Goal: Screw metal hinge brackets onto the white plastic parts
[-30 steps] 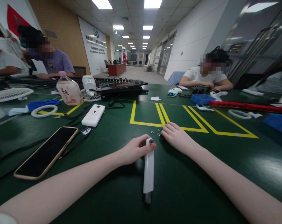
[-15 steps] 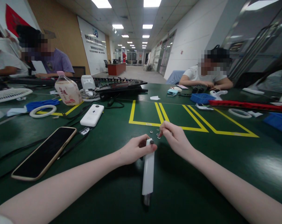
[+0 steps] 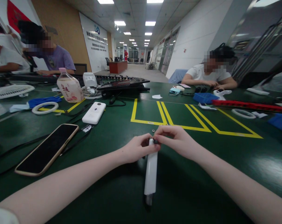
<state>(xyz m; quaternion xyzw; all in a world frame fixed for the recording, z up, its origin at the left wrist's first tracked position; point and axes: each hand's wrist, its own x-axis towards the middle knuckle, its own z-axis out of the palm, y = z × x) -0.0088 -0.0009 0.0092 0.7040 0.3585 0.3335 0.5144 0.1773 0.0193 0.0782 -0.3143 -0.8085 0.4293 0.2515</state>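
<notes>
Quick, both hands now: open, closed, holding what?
Left hand: closed, holding the long white object.
Right hand: pinched closed at that object's far end; what's held can't be told.

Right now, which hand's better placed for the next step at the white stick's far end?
Right hand, I'd say: its fingertips are right at that end, while the left hand is busy gripping the white stick. Can't tell what the right fingertips hold.

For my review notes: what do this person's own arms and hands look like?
The left hand and right hand are bare: no gloves, rings or watch visible. Both forearms are uncovered; a rounded white edge, possibly a sleeve, borders the left one.
</notes>
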